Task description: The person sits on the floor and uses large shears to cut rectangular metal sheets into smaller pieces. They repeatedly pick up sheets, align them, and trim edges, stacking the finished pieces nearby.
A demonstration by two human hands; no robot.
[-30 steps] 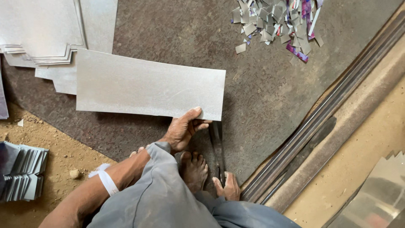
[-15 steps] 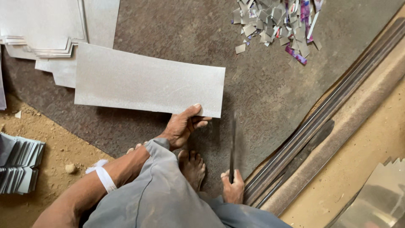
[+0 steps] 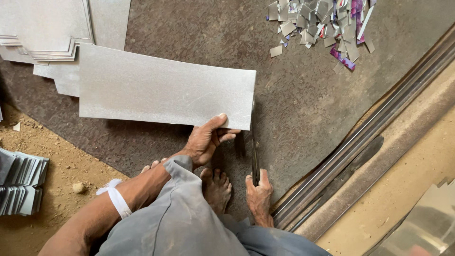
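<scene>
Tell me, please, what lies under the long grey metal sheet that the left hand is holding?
Under the long grey metal sheet lies the dark floor mat, and at its left end a stack of similar sheets. The left hand pinches its lower edge. Whatever else it covers is hidden.

No packages, labels, signs or screens anywhere in frame (just bare, unprinted surfaces all round).

A long rectangular grey metal sheet [image 3: 161, 92] is lying flat over the dark mat, its lower right corner being pinched, while dark shears [image 3: 255, 156] are standing upright just beside its right edge
</scene>
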